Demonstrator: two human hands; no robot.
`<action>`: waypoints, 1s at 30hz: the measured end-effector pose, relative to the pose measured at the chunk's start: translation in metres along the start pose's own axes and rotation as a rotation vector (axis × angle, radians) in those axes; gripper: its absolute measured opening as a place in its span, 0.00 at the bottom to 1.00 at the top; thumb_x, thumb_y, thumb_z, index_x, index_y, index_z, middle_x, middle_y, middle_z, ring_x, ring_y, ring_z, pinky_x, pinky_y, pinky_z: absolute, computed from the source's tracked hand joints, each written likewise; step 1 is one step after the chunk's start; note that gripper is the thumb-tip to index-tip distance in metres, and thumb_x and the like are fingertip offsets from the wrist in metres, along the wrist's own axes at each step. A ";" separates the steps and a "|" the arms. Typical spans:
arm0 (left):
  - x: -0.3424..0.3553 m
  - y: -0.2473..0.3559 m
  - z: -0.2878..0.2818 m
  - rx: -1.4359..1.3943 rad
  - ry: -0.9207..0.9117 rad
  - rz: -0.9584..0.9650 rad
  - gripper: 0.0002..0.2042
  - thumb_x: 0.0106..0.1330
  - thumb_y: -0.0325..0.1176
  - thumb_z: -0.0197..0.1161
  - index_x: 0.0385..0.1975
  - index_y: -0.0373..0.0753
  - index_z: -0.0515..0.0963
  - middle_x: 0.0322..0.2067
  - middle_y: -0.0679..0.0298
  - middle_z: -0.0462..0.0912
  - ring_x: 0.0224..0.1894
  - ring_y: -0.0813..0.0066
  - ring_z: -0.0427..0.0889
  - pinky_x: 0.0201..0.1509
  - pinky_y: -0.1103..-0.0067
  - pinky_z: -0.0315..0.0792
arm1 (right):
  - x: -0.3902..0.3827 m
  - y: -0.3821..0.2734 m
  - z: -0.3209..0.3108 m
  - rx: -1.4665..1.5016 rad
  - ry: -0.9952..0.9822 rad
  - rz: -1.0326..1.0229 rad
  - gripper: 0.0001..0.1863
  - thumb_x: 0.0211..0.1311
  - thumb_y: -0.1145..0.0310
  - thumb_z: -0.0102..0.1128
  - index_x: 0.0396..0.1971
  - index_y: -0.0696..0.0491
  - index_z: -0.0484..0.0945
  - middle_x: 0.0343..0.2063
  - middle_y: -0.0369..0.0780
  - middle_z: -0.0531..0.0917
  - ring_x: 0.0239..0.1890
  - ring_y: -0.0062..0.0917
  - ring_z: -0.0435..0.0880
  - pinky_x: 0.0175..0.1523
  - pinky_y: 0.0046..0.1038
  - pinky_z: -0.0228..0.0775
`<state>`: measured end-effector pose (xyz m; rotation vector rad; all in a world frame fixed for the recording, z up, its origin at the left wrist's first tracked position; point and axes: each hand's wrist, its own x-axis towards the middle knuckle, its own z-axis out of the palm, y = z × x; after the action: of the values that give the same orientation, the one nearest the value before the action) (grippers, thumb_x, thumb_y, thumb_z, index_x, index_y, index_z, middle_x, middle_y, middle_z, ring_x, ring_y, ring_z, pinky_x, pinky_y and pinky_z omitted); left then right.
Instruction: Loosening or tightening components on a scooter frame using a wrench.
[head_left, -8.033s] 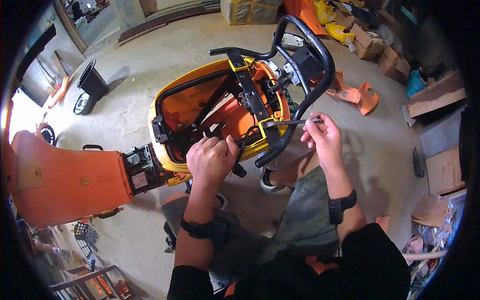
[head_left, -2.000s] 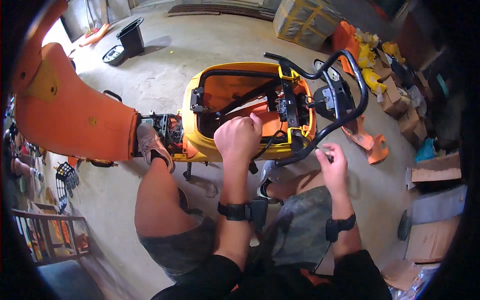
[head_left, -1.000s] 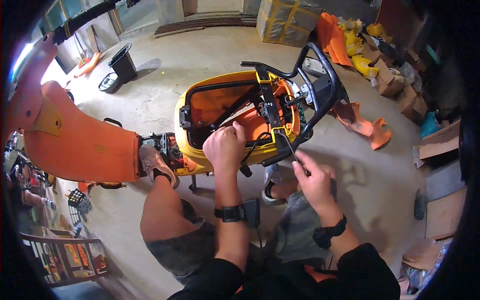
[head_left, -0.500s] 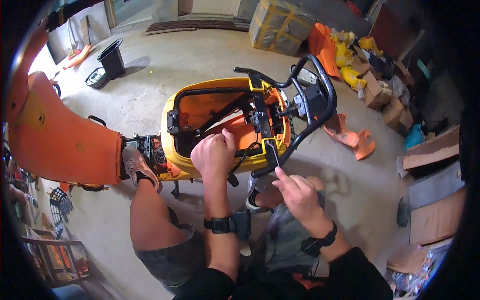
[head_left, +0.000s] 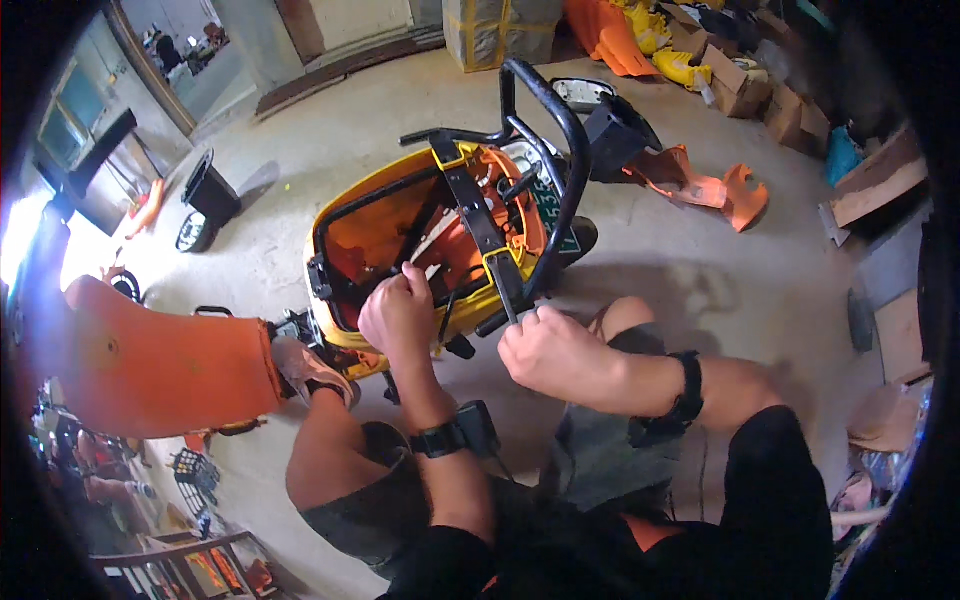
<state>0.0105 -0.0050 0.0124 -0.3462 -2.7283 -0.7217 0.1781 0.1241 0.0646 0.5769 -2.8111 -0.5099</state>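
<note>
So the person's right hand [head_left: 550, 350] is wrapped around a slim tool [head_left: 509, 304] that points up at a yellow bracket [head_left: 503, 262] just ahead of it. The left hand [head_left: 398, 312] is balled up at the near edge of the yellow scooter shell [head_left: 466, 317]; can't tell what's inside that fist. A chunky black tube rail [head_left: 580, 165] loops up beyond the right hand, with an orange plastic piece [head_left: 700, 188] on the floor farther right. Well left of the left hand sits a big orange panel [head_left: 170, 365].
</note>
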 end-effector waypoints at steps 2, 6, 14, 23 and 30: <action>0.004 0.001 -0.002 -0.014 -0.012 -0.014 0.25 0.71 0.50 0.51 0.20 0.38 0.83 0.24 0.51 0.83 0.30 0.48 0.83 0.37 0.58 0.73 | 0.006 0.010 -0.004 0.011 0.022 -0.053 0.10 0.54 0.67 0.60 0.34 0.53 0.81 0.22 0.32 0.79 0.28 0.24 0.82 0.32 0.28 0.68; 0.002 0.000 0.005 -0.049 0.034 -0.012 0.25 0.71 0.50 0.51 0.20 0.38 0.83 0.24 0.51 0.83 0.30 0.49 0.83 0.37 0.58 0.74 | 0.010 0.020 -0.005 0.082 0.112 -0.054 0.18 0.57 0.65 0.59 0.47 0.54 0.78 0.22 0.31 0.79 0.27 0.24 0.82 0.30 0.27 0.69; 0.000 -0.005 0.018 -0.067 0.157 0.030 0.22 0.68 0.44 0.56 0.13 0.40 0.80 0.20 0.58 0.82 0.23 0.56 0.81 0.29 0.63 0.73 | -0.014 0.004 0.031 0.500 0.310 0.193 0.23 0.58 0.59 0.69 0.50 0.56 0.78 0.24 0.37 0.81 0.28 0.30 0.83 0.35 0.31 0.76; 0.000 0.000 0.015 -0.047 0.097 -0.003 0.22 0.69 0.44 0.55 0.14 0.40 0.81 0.21 0.60 0.83 0.23 0.56 0.82 0.29 0.64 0.74 | -0.019 0.005 0.044 0.640 0.414 0.240 0.21 0.53 0.70 0.71 0.49 0.55 0.80 0.28 0.37 0.83 0.31 0.31 0.84 0.37 0.30 0.78; 0.004 -0.010 -0.001 -0.034 0.145 -0.009 0.22 0.70 0.45 0.54 0.14 0.41 0.81 0.21 0.61 0.82 0.24 0.57 0.82 0.28 0.63 0.72 | -0.049 0.028 0.085 1.312 0.521 0.683 0.09 0.74 0.66 0.57 0.45 0.54 0.80 0.32 0.36 0.84 0.33 0.20 0.84 0.36 0.20 0.74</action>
<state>0.0043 -0.0130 0.0103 -0.2784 -2.5856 -0.7646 0.1882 0.1930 -0.0097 -0.1309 -2.2277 1.4332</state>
